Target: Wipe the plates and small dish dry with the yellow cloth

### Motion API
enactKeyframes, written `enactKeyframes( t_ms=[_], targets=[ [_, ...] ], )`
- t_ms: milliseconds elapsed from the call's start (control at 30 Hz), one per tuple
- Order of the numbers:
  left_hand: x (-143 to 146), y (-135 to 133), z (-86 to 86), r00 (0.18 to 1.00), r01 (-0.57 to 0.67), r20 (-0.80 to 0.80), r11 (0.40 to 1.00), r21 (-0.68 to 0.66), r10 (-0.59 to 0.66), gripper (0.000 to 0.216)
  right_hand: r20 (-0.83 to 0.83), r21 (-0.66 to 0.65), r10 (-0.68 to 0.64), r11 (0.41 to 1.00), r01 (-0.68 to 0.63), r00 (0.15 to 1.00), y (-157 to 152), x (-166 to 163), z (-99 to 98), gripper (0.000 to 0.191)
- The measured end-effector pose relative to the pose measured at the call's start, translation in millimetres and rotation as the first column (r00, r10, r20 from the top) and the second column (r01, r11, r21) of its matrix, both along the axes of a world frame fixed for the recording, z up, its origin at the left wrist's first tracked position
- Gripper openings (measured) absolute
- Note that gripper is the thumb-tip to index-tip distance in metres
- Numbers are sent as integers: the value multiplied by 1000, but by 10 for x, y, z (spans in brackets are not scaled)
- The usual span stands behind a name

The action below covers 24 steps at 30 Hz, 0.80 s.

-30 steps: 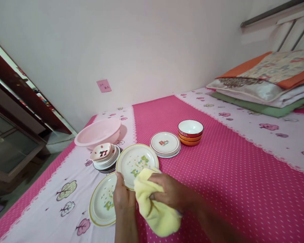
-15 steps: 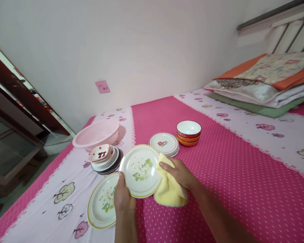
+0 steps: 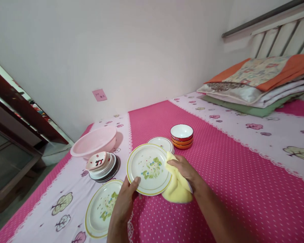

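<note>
My left hand (image 3: 126, 199) grips a white plate (image 3: 149, 170) by its lower left edge, thumb on top of the rim. The plate has a yellow rim and a green floral print, and is tilted up toward me. Bunched in my right hand (image 3: 183, 167) is a yellow cloth (image 3: 178, 189), pressed to the plate's right edge and hanging below it. A second floral plate (image 3: 93, 216) lies on the bed at lower left, partly behind my left forearm. The held plate partly covers a stack of smaller white plates (image 3: 160, 141).
Orange and red bowls (image 3: 182, 137) are stacked behind my right hand. At left, a pink basin (image 3: 91, 143) stands behind a pile of small dishes and plates (image 3: 103, 168). Folded bedding (image 3: 258, 87) lies at the back right, by a wall. The bedspread (image 3: 230, 179) is pink.
The held plate has shifted right, and my left thumb now lies farther onto its face. My right hand and the cloth have moved slightly right with it. The camera view has turned a little.
</note>
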State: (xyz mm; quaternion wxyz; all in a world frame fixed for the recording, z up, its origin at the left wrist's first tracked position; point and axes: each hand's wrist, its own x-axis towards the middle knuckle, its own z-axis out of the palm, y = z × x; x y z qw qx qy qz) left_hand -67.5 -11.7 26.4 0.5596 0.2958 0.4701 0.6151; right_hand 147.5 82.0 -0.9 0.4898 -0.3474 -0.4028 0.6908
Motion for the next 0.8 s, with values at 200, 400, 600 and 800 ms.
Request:
enactKeyframes(
  t_ms=[200, 400, 600, 800],
  targets=[
    [15, 199, -11, 993, -48, -105, 999, 15, 49, 48, 121, 58, -30, 998, 23, 992, 83, 88, 13, 42],
    [-161, 703, -83, 986, -79, -145, 997, 5, 79, 49, 309, 129, -164, 983, 130, 937, 135, 482, 171, 37],
    [-123, 1335, -269, 975, -72, -215, 995, -67, 56, 22, 333, 205, -400, 915, 349, 854, 123, 924, 286, 44],
    [-40, 1765, -533, 959, -64, -283, 984, -167, 14, 28, 337, 221, -392, 917, 333, 856, 120, 883, 268, 47]
  ],
)
